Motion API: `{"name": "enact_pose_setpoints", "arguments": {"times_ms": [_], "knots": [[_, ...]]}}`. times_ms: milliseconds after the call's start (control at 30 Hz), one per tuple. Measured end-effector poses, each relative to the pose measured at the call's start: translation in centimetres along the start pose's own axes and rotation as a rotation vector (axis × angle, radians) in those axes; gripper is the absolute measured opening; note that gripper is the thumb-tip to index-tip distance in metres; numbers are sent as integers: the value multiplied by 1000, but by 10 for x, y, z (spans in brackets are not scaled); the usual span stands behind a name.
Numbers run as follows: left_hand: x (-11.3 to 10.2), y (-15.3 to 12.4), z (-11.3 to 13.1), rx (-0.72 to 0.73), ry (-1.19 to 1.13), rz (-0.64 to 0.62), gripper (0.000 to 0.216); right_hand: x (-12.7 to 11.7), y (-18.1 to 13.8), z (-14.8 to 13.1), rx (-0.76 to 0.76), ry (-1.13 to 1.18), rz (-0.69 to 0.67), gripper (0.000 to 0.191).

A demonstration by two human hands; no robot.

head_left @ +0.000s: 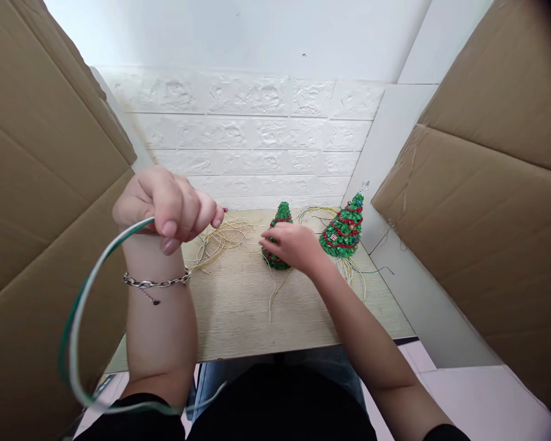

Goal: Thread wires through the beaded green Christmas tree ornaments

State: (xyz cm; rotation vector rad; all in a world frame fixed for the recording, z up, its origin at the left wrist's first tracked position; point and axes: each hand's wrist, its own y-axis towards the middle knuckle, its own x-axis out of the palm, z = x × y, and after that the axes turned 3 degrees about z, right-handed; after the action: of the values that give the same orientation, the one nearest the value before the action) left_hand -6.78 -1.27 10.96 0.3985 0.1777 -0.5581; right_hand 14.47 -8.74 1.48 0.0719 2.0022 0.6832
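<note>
2 strands (74, 334), seemingly, 2 trees (342, 229)

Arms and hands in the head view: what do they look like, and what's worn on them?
Both the left hand and right hand are ungloved. The left wrist wears a silver chain bracelet with a small dangling charm; none shows on the right. The sleeves are black and short.

The looped cords (74, 349) are green and white; the middle tree (282, 212) is green banded with red, the tree on the right (342, 229) green spiralled with red; the wires (227, 239) mix yellow and white, the counter (239, 306) is pale wood grain, the wall (243, 138) white brick pattern, the cardboard (487, 214) brown
</note>
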Motion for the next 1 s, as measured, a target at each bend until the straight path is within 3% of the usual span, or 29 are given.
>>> {"name": "enact_pose_setpoints", "arguments": {"times_ms": [67, 167, 233, 333, 433, 533, 600, 700, 800, 900, 1000], "knots": [[2, -4, 3, 14, 9, 19, 70, 5, -3, -16, 7, -217, -157, 21], [3, -9, 5, 95, -8, -40, 62, 12, -4, -29, 85, -349, -282, 23], [4, -10, 7, 186, -47, -146, 55, 18, -3, -29, 114, -361, -332, 28], [7, -9, 12, 443, -133, -400, 41, 28, -2, -26, 113, -323, -378, 28], [8, -9, 18, 603, -143, -558, 22, 33, -2, -23, 91, -101, -326, 24], [11, -12, 24, 379, 67, -472, 17, 29, -1, -22, 137, 491, -301, 47], [15, -13, 27, 128, 304, -410, 20, 24, 1, -20, 180, 976, -402, 66], [23, -9, 28, -114, 581, -375, 26, 18, 1, -17, 197, 1468, -534, 66], [25, 1, 18, -235, 724, -295, 25, 21, 1, -11, 204, 1642, -504, 43], [13, 10, 0, -347, 785, -186, 25, 30, 2, -6, 308, 1688, -429, 30], [-8, 15, -23, -545, 801, 33, 25, 38, 4, -2, 463, 1655, -364, 21]]}}
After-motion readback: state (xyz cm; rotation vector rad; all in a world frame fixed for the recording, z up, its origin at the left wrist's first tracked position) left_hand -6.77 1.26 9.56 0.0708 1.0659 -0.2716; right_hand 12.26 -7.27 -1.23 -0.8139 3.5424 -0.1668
